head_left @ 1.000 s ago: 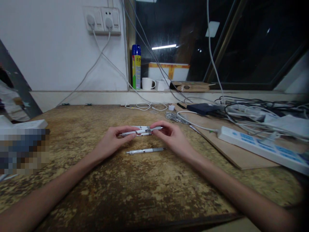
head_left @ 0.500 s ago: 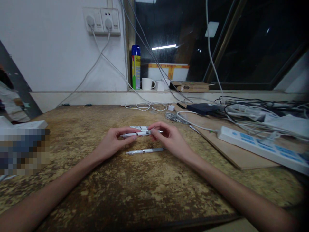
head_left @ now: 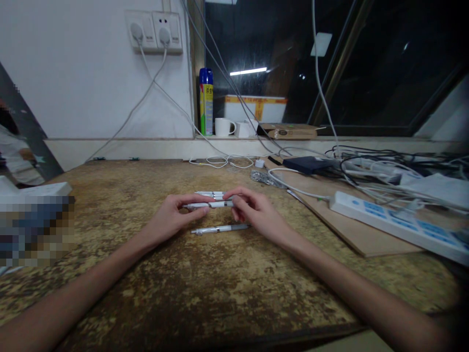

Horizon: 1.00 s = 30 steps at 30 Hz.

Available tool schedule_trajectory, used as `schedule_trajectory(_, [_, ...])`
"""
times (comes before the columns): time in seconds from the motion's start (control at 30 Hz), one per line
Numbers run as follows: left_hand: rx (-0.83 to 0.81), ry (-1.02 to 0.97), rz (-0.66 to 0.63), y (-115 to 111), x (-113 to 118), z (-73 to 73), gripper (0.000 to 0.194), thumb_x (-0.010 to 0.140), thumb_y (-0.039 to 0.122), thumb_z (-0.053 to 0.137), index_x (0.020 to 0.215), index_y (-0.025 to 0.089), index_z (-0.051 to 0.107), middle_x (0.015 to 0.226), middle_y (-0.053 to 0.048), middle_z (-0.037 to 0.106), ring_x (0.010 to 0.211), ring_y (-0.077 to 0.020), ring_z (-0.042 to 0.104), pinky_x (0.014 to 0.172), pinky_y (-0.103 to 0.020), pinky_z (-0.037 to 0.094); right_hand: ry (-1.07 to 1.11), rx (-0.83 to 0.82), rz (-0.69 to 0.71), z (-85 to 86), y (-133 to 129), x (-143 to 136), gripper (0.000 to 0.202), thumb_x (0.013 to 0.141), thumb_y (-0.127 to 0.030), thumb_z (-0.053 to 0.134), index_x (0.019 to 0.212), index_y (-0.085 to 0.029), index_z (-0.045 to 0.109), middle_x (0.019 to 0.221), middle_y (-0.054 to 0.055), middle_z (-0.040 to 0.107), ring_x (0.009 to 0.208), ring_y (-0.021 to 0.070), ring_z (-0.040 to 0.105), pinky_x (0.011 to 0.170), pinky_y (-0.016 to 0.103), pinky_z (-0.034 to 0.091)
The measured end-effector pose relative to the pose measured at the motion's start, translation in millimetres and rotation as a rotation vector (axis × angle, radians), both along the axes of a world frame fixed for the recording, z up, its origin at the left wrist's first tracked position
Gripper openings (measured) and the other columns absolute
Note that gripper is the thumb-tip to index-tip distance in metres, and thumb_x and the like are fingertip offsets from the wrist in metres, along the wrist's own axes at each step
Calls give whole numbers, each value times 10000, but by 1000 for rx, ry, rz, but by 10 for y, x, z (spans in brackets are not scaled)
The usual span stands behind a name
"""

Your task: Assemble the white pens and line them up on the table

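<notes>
A white pen (head_left: 220, 204) lies sideways between my two hands in the middle of the table. My left hand (head_left: 183, 210) pinches its left part between thumb and fingers. My right hand (head_left: 252, 208) closes thumb and fingertips on its right end. Just behind it, more white pens (head_left: 211, 194) lie side by side, partly hidden by my fingers. Nearer to me, another white pen (head_left: 222, 229) with a grey right end rests on the table, apart from both hands.
On the right, a white power strip (head_left: 395, 225) lies across a brown board (head_left: 340, 222), with tangled cables (head_left: 370, 168) behind. A spray can (head_left: 206, 102), a white mug (head_left: 223, 127) and a flat cardboard box (head_left: 289, 131) stand on the window ledge. A blurred object (head_left: 32, 225) is at left.
My right hand's fingertips have shifted slightly on the right end of the held pen. The left hand stays nearly in place, and the nearer pen has not moved.
</notes>
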<state>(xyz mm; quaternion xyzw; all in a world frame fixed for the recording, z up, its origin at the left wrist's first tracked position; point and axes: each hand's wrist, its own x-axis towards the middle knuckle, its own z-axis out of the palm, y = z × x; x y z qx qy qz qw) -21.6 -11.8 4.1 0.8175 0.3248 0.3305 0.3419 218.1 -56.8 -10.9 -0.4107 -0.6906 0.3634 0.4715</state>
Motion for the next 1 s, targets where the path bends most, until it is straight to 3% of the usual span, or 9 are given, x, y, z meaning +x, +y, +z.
schedule_trajectory(0.2, [5,4,12,-17,1,10,362,900,432,699,1220,272,750,1198,-47,761,1114,-269,693,1045,-389,477,-59,11,7,35,-27,14,242,950,-324,561,1142,-203,647,793,7,629,698,150,564,647,279,435])
schedule_trajectory(0.43, [14,16,14,-12,-9,6,359,900,432,700,1218,272,750,1179,-53,768,1101,-265,697,1050,-404,475,-12,-26,82,21,-13,29,258,1001,-339,470,1143,-190,626,724,13,639,651,153,572,638,292,440])
schedule_trajectory(0.6, [22,9,19,-28,-7,32,334,895,429,700,1177,263,769,1168,-56,772,1096,-264,701,1042,-397,487,-61,15,22,33,-11,53,248,942,-302,569,1165,-211,626,786,10,646,694,160,586,645,292,439])
schedule_trajectory(0.77, [19,13,12,-30,-3,28,323,897,425,697,1167,263,771,1157,-54,775,1080,-259,705,1038,-398,490,-37,-35,56,28,-15,51,282,1004,-368,465,1170,-200,618,620,-27,573,575,144,523,588,282,395])
schedule_trajectory(1.0, [15,2,18,-17,-8,7,338,890,432,704,1167,249,771,1157,-62,774,1080,-264,705,1041,-402,487,-39,16,45,17,-16,49,234,963,-318,542,1151,-205,621,740,-8,593,689,153,550,642,285,407])
